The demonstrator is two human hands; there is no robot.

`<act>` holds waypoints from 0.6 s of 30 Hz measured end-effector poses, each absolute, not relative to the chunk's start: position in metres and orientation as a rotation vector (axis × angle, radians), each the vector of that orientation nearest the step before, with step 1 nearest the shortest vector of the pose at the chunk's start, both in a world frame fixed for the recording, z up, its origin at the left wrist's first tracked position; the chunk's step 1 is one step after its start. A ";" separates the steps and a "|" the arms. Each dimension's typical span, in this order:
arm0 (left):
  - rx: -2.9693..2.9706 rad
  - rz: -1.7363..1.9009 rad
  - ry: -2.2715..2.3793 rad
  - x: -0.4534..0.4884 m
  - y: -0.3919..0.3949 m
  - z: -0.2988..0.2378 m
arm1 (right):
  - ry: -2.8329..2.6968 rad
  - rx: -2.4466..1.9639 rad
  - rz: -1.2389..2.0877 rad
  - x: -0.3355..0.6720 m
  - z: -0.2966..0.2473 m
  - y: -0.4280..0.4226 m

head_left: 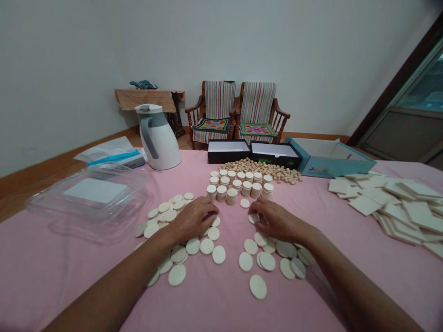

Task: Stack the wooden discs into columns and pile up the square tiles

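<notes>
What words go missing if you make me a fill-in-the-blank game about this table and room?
1. The discs near the left hand and right hand have a ____ shape.
2. The tablecloth is coloured ____.
3. In the picture, the jug stands to the ____ of both black boxes.
4. Beyond the table are ____ armchairs.

Missing words: round; pink; left; two.

The room is dim, lit by diffuse light. A soft shadow falls on the pink tablecloth (228, 306) beside the right forearm (334, 265); pale glints line the clear plastic container (86, 210). Surface detail on the round discs (258, 287) looks smeared, and wide-angle distortion slants the door frame (396, 83).
</notes>
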State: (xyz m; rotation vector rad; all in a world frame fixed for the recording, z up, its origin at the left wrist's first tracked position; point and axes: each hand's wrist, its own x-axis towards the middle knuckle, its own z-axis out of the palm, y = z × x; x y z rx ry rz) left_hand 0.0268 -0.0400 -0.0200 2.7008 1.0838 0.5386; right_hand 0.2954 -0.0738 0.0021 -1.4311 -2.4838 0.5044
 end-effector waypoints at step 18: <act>2.711 0.539 1.045 0.024 -0.039 -0.024 | -2.367 -1.409 0.387 0.293 -0.003 -0.063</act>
